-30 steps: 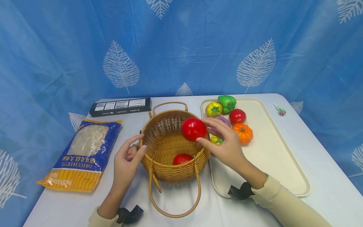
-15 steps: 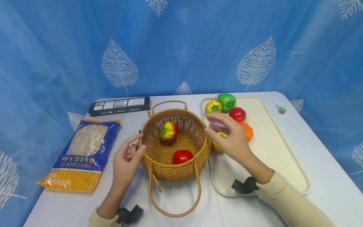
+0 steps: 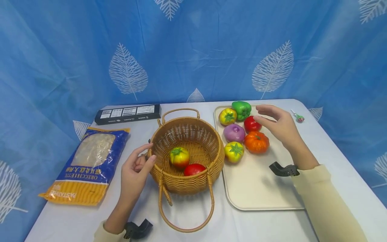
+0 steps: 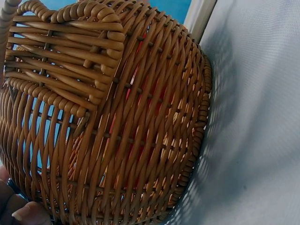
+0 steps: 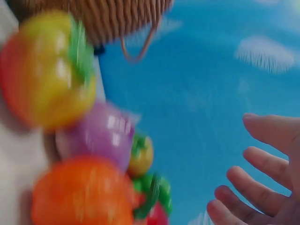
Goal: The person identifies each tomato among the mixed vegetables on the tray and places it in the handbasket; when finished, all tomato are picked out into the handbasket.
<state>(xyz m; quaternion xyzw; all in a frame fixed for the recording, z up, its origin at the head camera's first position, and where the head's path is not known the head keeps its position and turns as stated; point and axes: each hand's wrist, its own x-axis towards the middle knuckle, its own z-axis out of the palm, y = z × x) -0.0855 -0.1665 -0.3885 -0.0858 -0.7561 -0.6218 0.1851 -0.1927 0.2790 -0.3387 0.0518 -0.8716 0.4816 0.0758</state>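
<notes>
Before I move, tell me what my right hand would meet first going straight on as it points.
Probably the red tomato-like piece just past the thumb of your right hand in the head view, then the green bell pepper; height is unclear, so it might pass above both.

A staged, curtained-off workspace is shown by the white-covered worktop [image 3: 235,226], which is backed and flanked by a blue leaf-printed cloth [image 3: 199,57], the wider room being hidden.

"ORECCHIETTE", "PASTA…" and Chinese characters on the blue-and-yellow bag [image 3: 87,164].
</notes>
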